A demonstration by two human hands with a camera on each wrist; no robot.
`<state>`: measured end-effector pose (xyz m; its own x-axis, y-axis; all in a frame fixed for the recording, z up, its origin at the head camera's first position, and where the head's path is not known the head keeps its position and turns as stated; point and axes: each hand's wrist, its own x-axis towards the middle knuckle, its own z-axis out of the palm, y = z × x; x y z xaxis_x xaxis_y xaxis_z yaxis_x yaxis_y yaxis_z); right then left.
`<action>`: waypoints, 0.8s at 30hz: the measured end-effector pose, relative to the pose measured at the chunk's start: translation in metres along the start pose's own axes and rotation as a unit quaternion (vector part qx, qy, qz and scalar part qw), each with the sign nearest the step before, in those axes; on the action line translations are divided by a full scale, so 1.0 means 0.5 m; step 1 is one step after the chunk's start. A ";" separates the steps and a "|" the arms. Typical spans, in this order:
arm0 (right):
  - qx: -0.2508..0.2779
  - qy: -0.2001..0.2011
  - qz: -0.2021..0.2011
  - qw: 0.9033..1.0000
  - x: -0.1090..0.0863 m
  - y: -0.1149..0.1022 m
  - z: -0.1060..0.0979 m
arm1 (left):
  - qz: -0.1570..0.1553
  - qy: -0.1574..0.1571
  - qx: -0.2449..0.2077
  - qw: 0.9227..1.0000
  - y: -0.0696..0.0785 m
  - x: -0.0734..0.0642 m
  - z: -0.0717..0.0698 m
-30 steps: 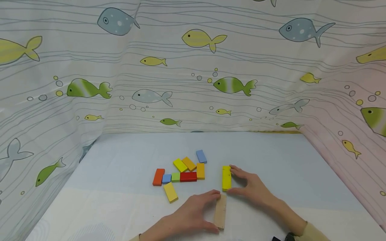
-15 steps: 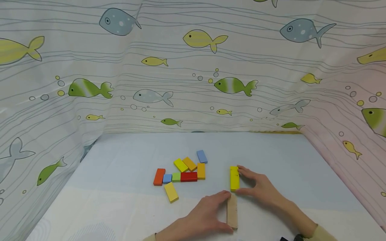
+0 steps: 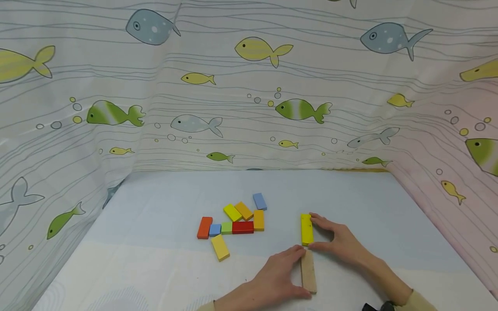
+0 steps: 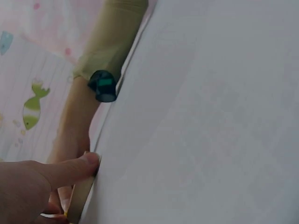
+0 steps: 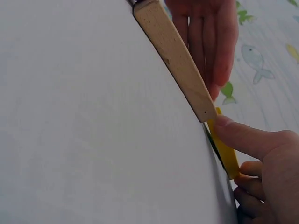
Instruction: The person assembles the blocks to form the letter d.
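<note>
My left hand point(image 3: 274, 276) grips a long plain wooden block point(image 3: 309, 273) by its two ends, thumb at the near end and fingertips at the far end. Just beyond it, my right hand point(image 3: 340, 242) pinches a yellow block point(image 3: 307, 230) the same way, from the right side. The two blocks stand nearly end to end on the table. In the right wrist view the wooden block point(image 5: 175, 60) reaches the yellow block point(image 5: 226, 151) near the right thumb. The left wrist view shows the left thumb over the wooden block point(image 4: 80, 198); the fingers are partly hidden.
Left of the hands lie several coloured blocks, among them a dark red block point(image 3: 243, 227), an orange-red block point(image 3: 204, 228), a pale yellow block point(image 3: 220, 248) and a blue block point(image 3: 260, 201). A fish-print curtain point(image 3: 218, 99) hangs behind the white tabletop point(image 3: 163, 194).
Both hands have moved right with their blocks, the wooden block travelling farther and coming into line below the yellow one. The other blocks stay where they were.
</note>
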<state>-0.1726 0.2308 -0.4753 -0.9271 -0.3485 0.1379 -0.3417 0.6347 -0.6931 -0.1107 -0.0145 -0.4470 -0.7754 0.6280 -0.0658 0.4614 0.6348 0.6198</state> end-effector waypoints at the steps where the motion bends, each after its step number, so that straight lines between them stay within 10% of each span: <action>1: 0.001 -0.003 -0.001 1.000 0.000 0.000 0.000 | -0.001 -0.001 -0.001 1.000 0.001 0.002 0.000; 24: 0.001 -0.003 0.002 1.000 -0.004 0.007 0.002 | -0.008 -0.029 -0.002 1.000 -0.009 0.000 -0.005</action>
<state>-0.1717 0.2332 -0.4786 -0.9277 -0.3499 0.1304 -0.3371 0.6345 -0.6955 -0.1141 -0.0184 -0.4477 -0.7564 0.6430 -0.1205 0.4477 0.6431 0.6213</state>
